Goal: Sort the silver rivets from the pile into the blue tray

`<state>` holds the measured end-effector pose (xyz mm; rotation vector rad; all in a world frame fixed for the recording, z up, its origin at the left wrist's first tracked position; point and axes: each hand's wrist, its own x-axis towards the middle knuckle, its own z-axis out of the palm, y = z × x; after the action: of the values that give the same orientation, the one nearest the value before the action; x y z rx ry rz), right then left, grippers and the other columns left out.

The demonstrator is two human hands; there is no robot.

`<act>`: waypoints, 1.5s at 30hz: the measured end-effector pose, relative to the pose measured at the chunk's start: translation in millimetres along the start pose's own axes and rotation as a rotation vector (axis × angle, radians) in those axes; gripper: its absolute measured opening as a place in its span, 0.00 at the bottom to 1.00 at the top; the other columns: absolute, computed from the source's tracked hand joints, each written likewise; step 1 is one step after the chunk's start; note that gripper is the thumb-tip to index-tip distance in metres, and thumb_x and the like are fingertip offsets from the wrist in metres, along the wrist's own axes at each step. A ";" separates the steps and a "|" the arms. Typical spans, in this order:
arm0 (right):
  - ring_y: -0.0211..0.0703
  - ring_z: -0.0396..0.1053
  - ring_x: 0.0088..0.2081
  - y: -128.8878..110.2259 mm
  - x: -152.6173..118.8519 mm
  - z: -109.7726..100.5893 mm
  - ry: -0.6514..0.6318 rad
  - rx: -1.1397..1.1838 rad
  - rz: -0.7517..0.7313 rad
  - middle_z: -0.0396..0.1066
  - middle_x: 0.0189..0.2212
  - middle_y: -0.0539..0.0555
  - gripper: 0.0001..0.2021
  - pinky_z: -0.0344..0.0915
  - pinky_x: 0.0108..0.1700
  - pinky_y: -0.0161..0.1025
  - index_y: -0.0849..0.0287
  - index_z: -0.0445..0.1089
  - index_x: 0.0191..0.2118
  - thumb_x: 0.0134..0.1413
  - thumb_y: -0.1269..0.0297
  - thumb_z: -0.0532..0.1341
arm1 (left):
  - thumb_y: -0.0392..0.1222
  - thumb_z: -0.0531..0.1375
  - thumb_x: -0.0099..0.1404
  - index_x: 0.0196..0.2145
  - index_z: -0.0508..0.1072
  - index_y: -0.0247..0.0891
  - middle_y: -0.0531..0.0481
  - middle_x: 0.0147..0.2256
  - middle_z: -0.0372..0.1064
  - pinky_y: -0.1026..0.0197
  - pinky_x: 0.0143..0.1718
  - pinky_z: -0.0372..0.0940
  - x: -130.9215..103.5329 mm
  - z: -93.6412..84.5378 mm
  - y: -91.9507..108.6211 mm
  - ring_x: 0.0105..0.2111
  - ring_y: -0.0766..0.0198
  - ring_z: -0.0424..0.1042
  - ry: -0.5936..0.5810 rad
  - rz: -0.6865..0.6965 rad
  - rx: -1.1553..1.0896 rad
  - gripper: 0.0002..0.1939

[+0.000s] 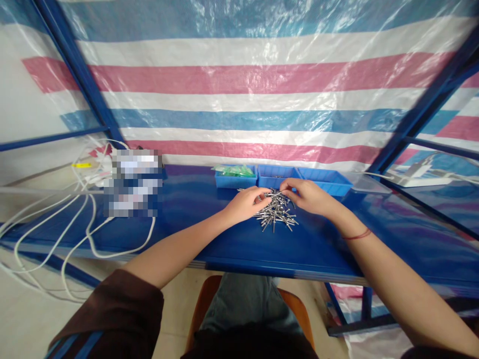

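A heap of silvery metal pieces, like screws or nails [276, 215], lies on the blue table in front of me. At the heap's upper left is my left hand [249, 203], its thumb and fingers curved and apart over the pieces; a few stick out beyond its fingertips. My right hand [305, 195] is at the upper right of the heap, thumb and forefinger pinched together by the pieces. What it pinches is too small to make out. Just behind the hands stand three blue bins: the left one [236, 182], the middle one [277, 172] and the right one [329, 182].
Green plastic bags [235, 171] fill the left bin. White cables [92, 234] loop over the table's left end beside blurred items [132, 182]. A clear lid or tray [368, 183] lies right of the bins, with a white power strip [422, 172] beyond. Blue posts flank a striped sheet.
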<state>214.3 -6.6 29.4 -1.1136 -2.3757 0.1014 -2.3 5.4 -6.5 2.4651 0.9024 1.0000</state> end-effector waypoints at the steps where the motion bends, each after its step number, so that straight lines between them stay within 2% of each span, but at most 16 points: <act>1: 0.41 0.67 0.32 -5.9 1.4 1.8 0.034 0.005 -0.029 0.71 0.31 0.54 0.06 0.62 0.36 0.38 0.58 0.66 0.33 0.56 0.71 0.52 | 0.44 0.55 0.65 0.47 0.72 0.36 0.48 0.35 0.72 0.62 0.36 0.63 0.2 0.1 0.4 0.30 0.67 0.68 -0.007 0.015 0.003 0.15; 5: 0.42 0.68 0.34 -21.8 4.3 9.2 0.148 0.024 -0.090 0.71 0.32 0.55 0.07 0.63 0.37 0.39 0.58 0.66 0.34 0.58 0.68 0.52 | 0.42 0.53 0.67 0.42 0.74 0.37 0.48 0.34 0.72 0.64 0.36 0.61 1.0 -0.3 1.2 0.31 0.66 0.68 -0.027 0.071 0.008 0.13; 9: 0.40 0.68 0.30 -25.2 5.1 16.3 0.278 0.205 0.054 0.71 0.31 0.54 0.09 0.63 0.32 0.37 0.58 0.67 0.37 0.56 0.59 0.57 | 0.44 0.52 0.67 0.39 0.74 0.35 0.51 0.30 0.69 0.66 0.31 0.57 1.9 -1.3 1.9 0.28 0.68 0.65 0.011 0.035 -0.044 0.14; 12: 0.39 0.66 0.28 -26.8 6.4 20.9 0.269 0.376 0.135 0.70 0.28 0.53 0.14 0.63 0.30 0.37 0.59 0.67 0.35 0.52 0.52 0.61 | 0.45 0.52 0.67 0.35 0.73 0.35 0.53 0.26 0.66 0.67 0.29 0.56 2.2 -2.1 3.8 0.26 0.69 0.63 0.027 0.005 -0.082 0.14; 16: 0.39 0.65 0.28 -29.4 7.6 24.2 0.250 0.471 0.133 0.69 0.26 0.52 0.15 0.63 0.31 0.38 0.59 0.68 0.31 0.52 0.50 0.60 | 0.46 0.52 0.66 0.34 0.72 0.35 0.55 0.24 0.64 0.67 0.27 0.54 1.3 -2.2 7.1 0.23 0.70 0.60 0.011 -0.026 -0.132 0.14; 19: 0.38 0.63 0.27 -31.5 7.4 23.3 0.265 0.399 0.104 0.68 0.26 0.52 0.13 0.61 0.30 0.37 0.59 0.70 0.33 0.54 0.53 0.60 | 0.47 0.52 0.66 0.35 0.72 0.35 0.55 0.24 0.65 0.67 0.27 0.55 0.8 -1.6 7.9 0.24 0.70 0.61 0.010 -0.044 -0.144 0.14; 25: 0.38 0.62 0.27 -37.2 6.3 15.3 0.267 0.252 -0.081 0.69 0.28 0.53 0.09 0.61 0.30 0.38 0.58 0.73 0.35 0.56 0.61 0.58 | 0.46 0.54 0.65 0.33 0.72 0.35 0.53 0.26 0.67 0.66 0.29 0.58 1.9 -1.0 4.1 0.27 0.68 0.65 0.052 -0.038 -0.100 0.12; 30: 0.41 0.67 0.33 -31.1 4.7 11.8 0.253 0.096 -0.099 0.72 0.33 0.55 0.10 0.64 0.36 0.40 0.57 0.73 0.36 0.58 0.61 0.56 | 0.46 0.55 0.65 0.32 0.72 0.36 0.51 0.30 0.70 0.65 0.34 0.62 2.9 -3.7 4.3 0.30 0.68 0.67 0.144 -0.034 -0.096 0.11; 33: 0.43 0.68 0.35 -21.6 5.6 12.3 0.235 0.033 -0.075 0.72 0.34 0.56 0.12 0.64 0.38 0.41 0.58 0.72 0.35 0.60 0.60 0.53 | 0.46 0.56 0.64 0.36 0.72 0.36 0.51 0.31 0.71 0.64 0.34 0.63 2.8 -3.8 4.7 0.29 0.68 0.67 0.157 -0.050 -0.094 0.11; 36: 0.43 0.67 0.32 -5.4 10.1 13.4 0.347 -0.051 0.037 0.72 0.32 0.57 0.16 0.63 0.37 0.41 0.59 0.73 0.34 0.61 0.58 0.51 | 0.46 0.56 0.64 0.41 0.72 0.37 0.51 0.32 0.71 0.63 0.35 0.63 2.0 -2.3 4.1 0.28 0.68 0.67 0.112 -0.028 -0.072 0.12; 40: 0.47 0.68 0.32 21.8 17.7 12.7 0.482 -0.227 0.192 0.71 0.30 0.60 0.18 0.63 0.37 0.44 0.60 0.73 0.35 0.61 0.55 0.50 | 0.46 0.54 0.66 0.41 0.73 0.37 0.50 0.32 0.70 0.62 0.35 0.63 0.5 -0.9 2.9 0.29 0.68 0.68 0.050 0.005 -0.019 0.13; 43: 0.50 0.68 0.35 32.3 16.9 7.7 0.452 -0.285 0.220 0.71 0.34 0.62 0.17 0.63 0.39 0.46 0.63 0.73 0.39 0.58 0.56 0.53 | 0.45 0.54 0.66 0.41 0.73 0.37 0.49 0.33 0.71 0.62 0.36 0.63 -0.1 -1.1 1.7 0.29 0.67 0.68 0.038 0.005 -0.013 0.12; 45: 0.47 0.68 0.33 31.3 12.2 2.6 0.325 -0.229 0.183 0.72 0.34 0.61 0.14 0.63 0.37 0.43 0.63 0.74 0.37 0.57 0.59 0.54 | 0.44 0.54 0.66 0.41 0.73 0.37 0.48 0.35 0.72 0.62 0.37 0.63 -0.1 -1.4 0.9 0.31 0.67 0.69 0.030 -0.004 -0.015 0.12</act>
<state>228.4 23.4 23.6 -1.3394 -2.0305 -0.2756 -2.9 4.8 -5.1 2.4415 0.9053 1.0409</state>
